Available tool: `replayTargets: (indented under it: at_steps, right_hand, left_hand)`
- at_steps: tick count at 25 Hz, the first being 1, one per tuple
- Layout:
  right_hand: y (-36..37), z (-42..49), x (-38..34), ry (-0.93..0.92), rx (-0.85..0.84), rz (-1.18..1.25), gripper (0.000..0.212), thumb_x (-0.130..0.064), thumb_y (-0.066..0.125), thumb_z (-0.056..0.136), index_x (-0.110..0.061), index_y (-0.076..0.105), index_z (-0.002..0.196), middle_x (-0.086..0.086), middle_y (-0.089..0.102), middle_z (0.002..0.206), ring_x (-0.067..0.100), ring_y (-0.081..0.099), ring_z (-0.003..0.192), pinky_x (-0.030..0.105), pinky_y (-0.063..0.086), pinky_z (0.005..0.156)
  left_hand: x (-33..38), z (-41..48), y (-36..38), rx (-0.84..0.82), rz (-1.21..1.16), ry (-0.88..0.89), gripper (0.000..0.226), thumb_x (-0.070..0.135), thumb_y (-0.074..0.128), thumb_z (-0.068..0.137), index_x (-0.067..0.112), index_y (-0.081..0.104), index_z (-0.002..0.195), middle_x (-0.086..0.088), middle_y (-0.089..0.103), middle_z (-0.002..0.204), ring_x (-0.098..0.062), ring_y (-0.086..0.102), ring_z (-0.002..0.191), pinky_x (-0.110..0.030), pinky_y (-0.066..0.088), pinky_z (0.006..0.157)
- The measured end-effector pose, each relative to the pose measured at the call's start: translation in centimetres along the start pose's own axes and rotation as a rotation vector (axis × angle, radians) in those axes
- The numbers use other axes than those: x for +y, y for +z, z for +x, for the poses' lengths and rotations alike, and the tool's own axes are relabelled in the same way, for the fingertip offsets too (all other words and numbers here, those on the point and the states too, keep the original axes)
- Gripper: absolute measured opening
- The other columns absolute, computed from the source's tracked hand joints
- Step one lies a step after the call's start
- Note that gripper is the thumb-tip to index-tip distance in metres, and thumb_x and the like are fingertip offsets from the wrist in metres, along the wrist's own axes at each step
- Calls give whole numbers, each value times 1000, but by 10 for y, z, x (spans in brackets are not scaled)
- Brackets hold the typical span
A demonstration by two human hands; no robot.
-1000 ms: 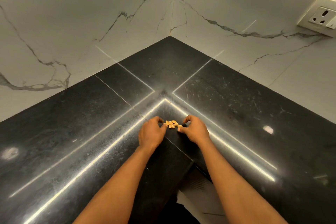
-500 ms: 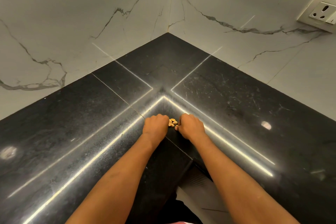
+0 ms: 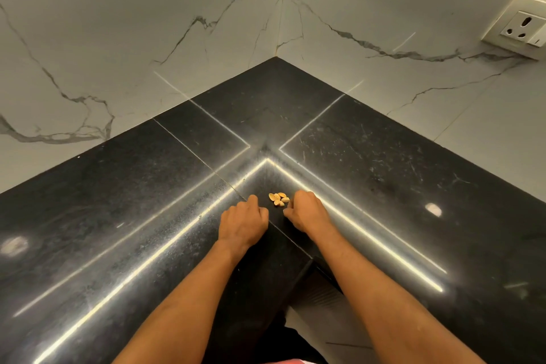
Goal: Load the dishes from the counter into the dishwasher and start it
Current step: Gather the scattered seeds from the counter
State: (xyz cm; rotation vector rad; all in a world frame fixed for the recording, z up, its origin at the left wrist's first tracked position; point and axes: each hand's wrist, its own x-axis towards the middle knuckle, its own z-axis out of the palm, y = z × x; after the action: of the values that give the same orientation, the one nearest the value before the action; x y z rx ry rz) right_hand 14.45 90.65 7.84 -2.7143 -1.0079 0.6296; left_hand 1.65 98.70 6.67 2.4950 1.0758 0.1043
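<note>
No dish and no dishwasher is in view. A small pile of several yellow-orange seed shells (image 3: 278, 198) lies on the black stone counter (image 3: 147, 201), near its inner corner. My left hand (image 3: 243, 221) rests on the counter just left of the pile, fingers curled under, a small gap from the shells. On the right, my right hand (image 3: 307, 213) has curled fingers too, and its fingertips touch the pile's right edge. Nothing shows inside either hand; the fingertips are hidden under the knuckles.
The counter is L-shaped and meets white marble-veined walls (image 3: 147, 23) at the far corner. A wall socket (image 3: 524, 28) sits at the upper right. The counter's front edge and the floor (image 3: 331, 313) lie below my forearms.
Both hands had closed in around the shells half a second ago. They have now drawn back and apart, leaving the pile uncovered on the counter.
</note>
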Motion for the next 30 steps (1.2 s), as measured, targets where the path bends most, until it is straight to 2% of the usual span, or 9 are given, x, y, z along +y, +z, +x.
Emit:
replayTargets:
  at_steps: [3,6,10,12,14,17,20,23,30]
  right_hand:
    - [8,-1,6,-13,11,41,17,-25,60,88,-10,63,83,12,66,92,30,62,86,35,47,67]
    - [11,-5,14,-10,28,56,22,-37,61,92,-15,64,90,7,65,95,28,60,91,35,46,70]
    - [5,-4,25,-15,-21,289,21,-36,66,89,-18,65,77,-3,58,70,15,53,68,29,36,56]
    - [-2,-2,28,-36,-19,277,18,-33,66,89,-22,64,75,-6,54,66,14,52,67,29,37,57]
    - [-10,-3,27,-72,10,175,10,-37,70,84,-27,67,83,-9,56,77,16,57,79,28,39,58]
    - [-12,-4,17,-139,-14,-2,31,-43,77,75,-26,69,100,-6,63,95,17,59,93,28,39,62]
    - [-6,-2,6,-163,11,-96,37,-40,81,72,-22,68,101,3,67,101,24,62,97,30,45,71]
    - [-3,0,1,-158,30,-118,29,-34,80,75,-20,70,98,6,67,104,27,63,98,35,51,79]
    - [8,-13,9,-262,1,-229,24,-36,55,96,-14,56,106,10,64,109,32,60,101,39,44,76]
  left_hand:
    - [-1,-9,-6,57,-218,-156,27,22,40,92,14,42,67,-8,55,72,-28,49,70,-36,34,62]
    - [1,-8,-8,-3,-440,-259,35,17,39,93,12,39,58,-6,47,62,-24,44,62,-36,29,56]
    - [5,-8,-7,-241,-942,-445,32,19,36,90,18,39,58,2,35,51,-12,27,41,-22,22,42]
    - [6,-11,-7,-310,-1057,-461,30,20,33,90,21,36,60,6,29,48,-8,19,39,-19,18,39]
    - [6,-14,-8,-338,-1114,-450,28,21,32,89,21,35,61,7,28,48,-8,17,40,-20,17,38]
    - [6,-17,-7,-360,-1171,-450,26,21,33,87,21,34,61,6,26,50,-9,16,41,-19,16,38]
    - [6,-19,-3,-370,-1191,-454,26,22,33,87,21,35,62,6,26,51,-8,17,40,-20,18,38]
    - [5,-19,-2,-371,-1206,-471,26,21,33,87,20,34,61,6,26,51,-9,17,40,-20,18,38]
    - [5,-21,-2,-368,-1203,-479,25,20,33,86,20,35,62,6,27,51,-9,18,40,-20,19,39]
